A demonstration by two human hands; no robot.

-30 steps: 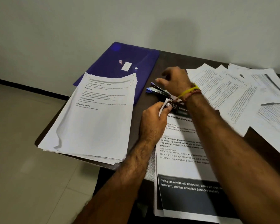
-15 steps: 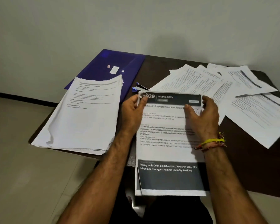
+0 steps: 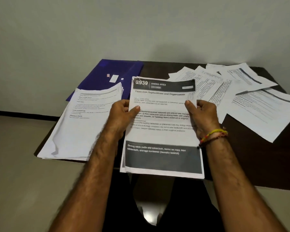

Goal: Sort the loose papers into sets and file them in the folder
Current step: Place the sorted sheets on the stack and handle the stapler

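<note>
Left hand (image 3: 122,114) and right hand (image 3: 202,117) gripping side edges of a paper set (image 3: 162,131), tall paper stack (image 3: 84,124) left, purple folder (image 3: 110,72) far left, loose papers (image 3: 241,91) right

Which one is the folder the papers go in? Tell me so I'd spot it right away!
Look at the dark brown table against the wall, then go to its far left corner. Lying flat there, partly under the neat paper stack, is the folder. It is the only deep blue thing among all the white sheets, with a small white label and snap button on top.
</note>
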